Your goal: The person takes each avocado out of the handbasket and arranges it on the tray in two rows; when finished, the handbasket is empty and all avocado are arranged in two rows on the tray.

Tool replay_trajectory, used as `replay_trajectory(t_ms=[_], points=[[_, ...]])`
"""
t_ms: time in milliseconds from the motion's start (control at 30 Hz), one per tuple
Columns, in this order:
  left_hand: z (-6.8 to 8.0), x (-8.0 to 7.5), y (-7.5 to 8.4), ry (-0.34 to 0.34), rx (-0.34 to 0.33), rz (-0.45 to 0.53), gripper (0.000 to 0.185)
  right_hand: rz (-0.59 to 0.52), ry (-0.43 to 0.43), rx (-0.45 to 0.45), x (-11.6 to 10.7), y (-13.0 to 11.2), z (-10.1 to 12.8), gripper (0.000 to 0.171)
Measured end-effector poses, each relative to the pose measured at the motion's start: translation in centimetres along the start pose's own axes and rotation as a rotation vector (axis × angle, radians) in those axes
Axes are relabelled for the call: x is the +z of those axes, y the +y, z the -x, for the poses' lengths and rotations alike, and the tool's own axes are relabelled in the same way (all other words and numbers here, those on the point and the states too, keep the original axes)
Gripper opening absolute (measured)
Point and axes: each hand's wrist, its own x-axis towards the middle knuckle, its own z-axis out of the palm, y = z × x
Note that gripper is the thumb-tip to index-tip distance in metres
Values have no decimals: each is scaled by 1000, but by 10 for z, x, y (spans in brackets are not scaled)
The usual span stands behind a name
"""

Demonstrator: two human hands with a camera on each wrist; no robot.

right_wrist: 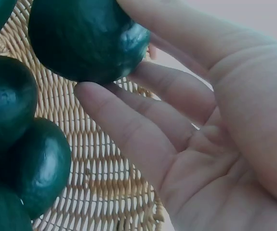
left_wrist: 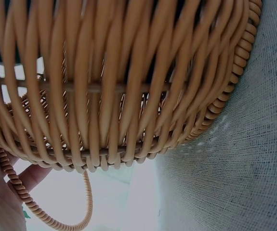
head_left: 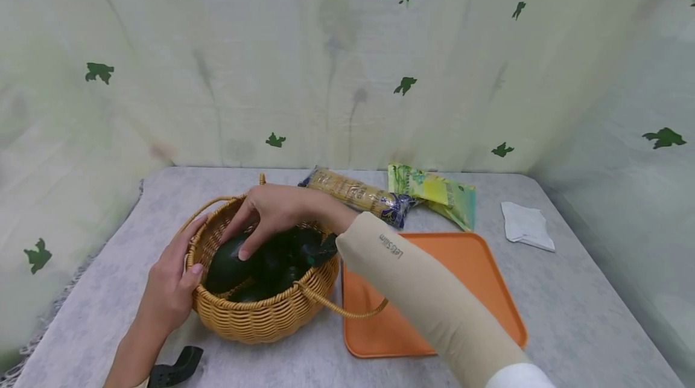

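Note:
A round wicker basket (head_left: 250, 321) stands at the left of the table, with several glossy dark green avocados (right_wrist: 6, 103) in it. My left hand (head_left: 171, 285) grips the basket's left rim, its thumb at the edge; in the left wrist view the woven wall fills most of the picture. Reaching in from the right, my right hand (head_left: 277, 210) holds one avocado (head_left: 225, 267) between thumb and fingers on the basket's left side. The right wrist view shows fingertips along this avocado's underside, above the woven wall.
An orange tray (head_left: 380, 340) lies right of the basket, with a basket handle (head_left: 347, 314) drooping over its left edge. Behind are a pack of dry noodles (head_left: 353, 190) and a green-yellow packet (head_left: 434, 192). A white folded tissue (head_left: 526, 225) lies farther right.

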Motion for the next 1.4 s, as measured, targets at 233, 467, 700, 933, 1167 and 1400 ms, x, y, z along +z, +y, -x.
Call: replay_trajectory(t_ms=[233, 467, 700, 933, 1167, 1400], points=[[1, 0, -1, 15, 19, 3, 64, 16, 16, 11, -2, -1, 12, 46], [0, 0, -3, 35, 46, -2, 63, 13, 31, -6, -5, -2, 23, 46], [1, 1, -4, 38, 51, -11, 64, 4, 65, -51, -10, -7, 40, 45], [1, 1, -4, 37, 52, -15, 65, 9, 107, -26, -14, -10, 60, 45], [0, 2, -5, 49, 72, -15, 65, 16, 153, -73, -14, -2, 76, 46], [0, 2, -7, 51, 101, -30, 66, -82, 205, -73, -11, 6, 95, 45]])
